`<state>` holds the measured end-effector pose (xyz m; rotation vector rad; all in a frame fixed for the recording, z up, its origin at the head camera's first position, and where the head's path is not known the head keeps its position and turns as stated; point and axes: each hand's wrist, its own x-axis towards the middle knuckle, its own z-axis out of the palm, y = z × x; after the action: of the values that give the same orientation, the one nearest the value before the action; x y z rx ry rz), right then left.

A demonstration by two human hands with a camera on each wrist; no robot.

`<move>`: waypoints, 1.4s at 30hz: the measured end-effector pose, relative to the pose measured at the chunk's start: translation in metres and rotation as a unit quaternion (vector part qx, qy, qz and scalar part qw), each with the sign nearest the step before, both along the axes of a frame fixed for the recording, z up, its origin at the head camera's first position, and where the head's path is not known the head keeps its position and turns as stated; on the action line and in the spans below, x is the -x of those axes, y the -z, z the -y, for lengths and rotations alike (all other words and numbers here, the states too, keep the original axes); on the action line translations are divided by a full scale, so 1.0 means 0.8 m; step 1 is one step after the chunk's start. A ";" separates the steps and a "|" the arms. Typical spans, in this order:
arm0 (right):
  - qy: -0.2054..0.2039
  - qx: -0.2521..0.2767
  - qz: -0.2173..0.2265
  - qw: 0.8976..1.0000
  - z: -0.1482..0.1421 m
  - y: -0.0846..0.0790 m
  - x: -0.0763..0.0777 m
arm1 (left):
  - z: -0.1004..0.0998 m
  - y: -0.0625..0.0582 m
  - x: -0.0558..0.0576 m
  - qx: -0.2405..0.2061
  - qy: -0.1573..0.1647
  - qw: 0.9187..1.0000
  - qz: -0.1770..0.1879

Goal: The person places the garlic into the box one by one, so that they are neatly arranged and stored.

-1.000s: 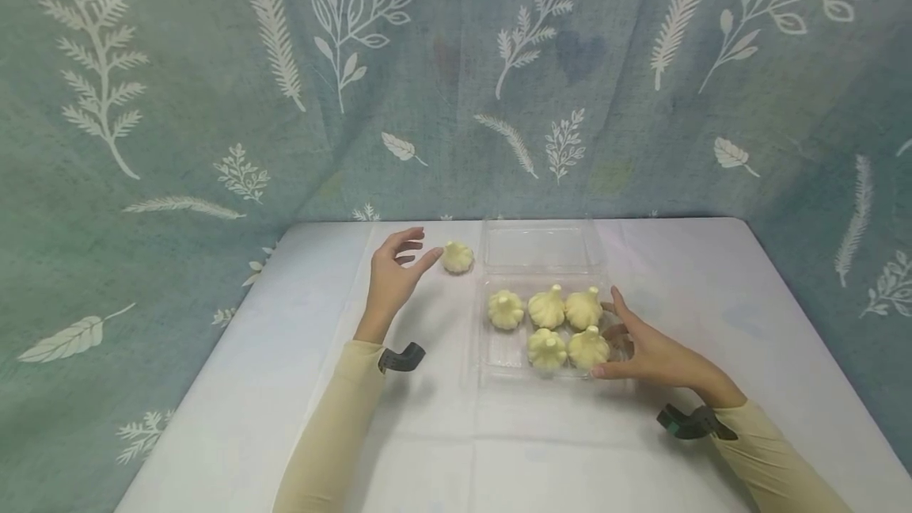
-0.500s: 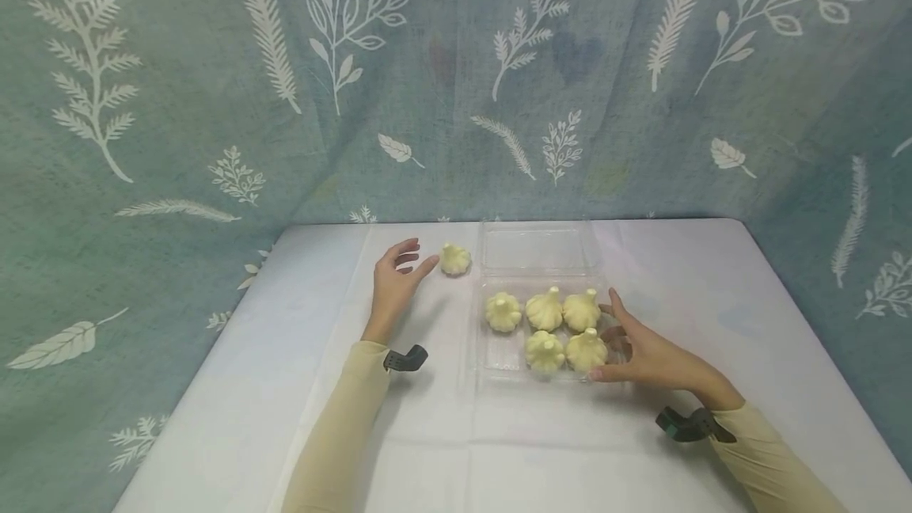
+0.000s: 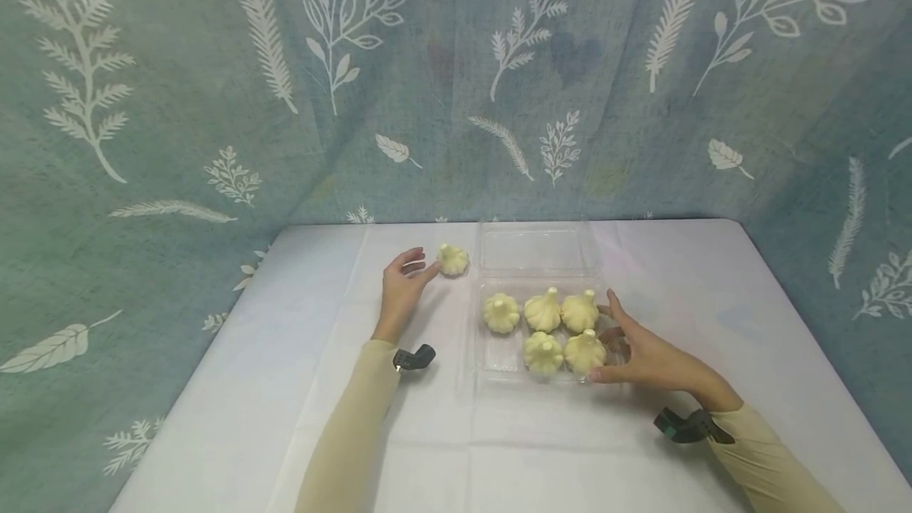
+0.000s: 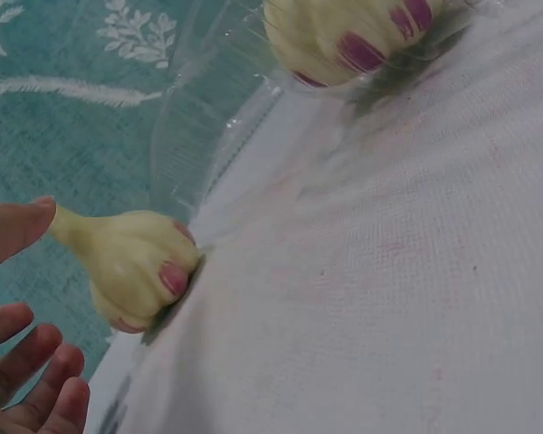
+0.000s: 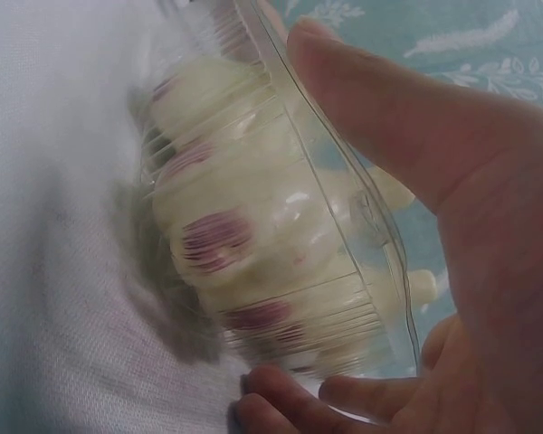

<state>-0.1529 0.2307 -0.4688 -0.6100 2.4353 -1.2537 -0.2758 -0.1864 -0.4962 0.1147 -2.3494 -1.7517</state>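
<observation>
My left hand (image 3: 408,285) is beside a lone pale-yellow garlic bulb (image 3: 453,260) on the table, left of the container. Its thumb tip is at the bulb's stem in the left wrist view, and I cannot tell whether they touch. The other fingers (image 4: 43,389) are spread away, holding nothing. A clear plastic clamshell box (image 3: 499,351) lies open with several garlic bulbs (image 3: 543,310) in it. My right hand (image 3: 654,356) grips the box's right end, thumb (image 5: 362,99) on the rim and fingers around the lower side. Purple patches mark the bulbs (image 5: 253,226).
The raised clear lid (image 3: 534,250) leans out at the back of the box. A white cloth (image 3: 541,457) covers the table. Behind it hangs a blue-green curtain (image 3: 427,62) with white leaf prints. The box's front-left corner holds no bulb.
My left hand has shifted slightly right and towards me, its thumb coming nearer the lone garlic bulb. The right hand stays on the box. The head view has shifted slightly.
</observation>
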 end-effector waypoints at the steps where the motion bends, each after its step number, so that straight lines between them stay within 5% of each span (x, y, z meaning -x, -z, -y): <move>1: 0.000 -0.002 -0.001 1.000 0.000 0.000 0.000 | -0.001 0.001 0.001 -0.003 0.001 1.000 0.001; 12: 0.008 0.003 0.015 1.000 0.007 0.005 -0.001 | -0.004 0.014 0.005 0.043 0.004 0.998 0.039; 26: 0.008 -0.004 0.013 1.000 0.007 0.004 0.005 | -0.013 0.015 0.020 0.082 0.001 0.996 0.044; 42: 0.007 0.000 0.019 1.000 0.005 0.000 -0.002 | -0.021 0.019 0.019 0.105 -0.001 0.993 0.048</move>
<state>-0.1516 0.2263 -0.4689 -0.5656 2.4126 -1.2600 -0.2909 -0.1700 -0.5115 0.1717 -2.5828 -1.5169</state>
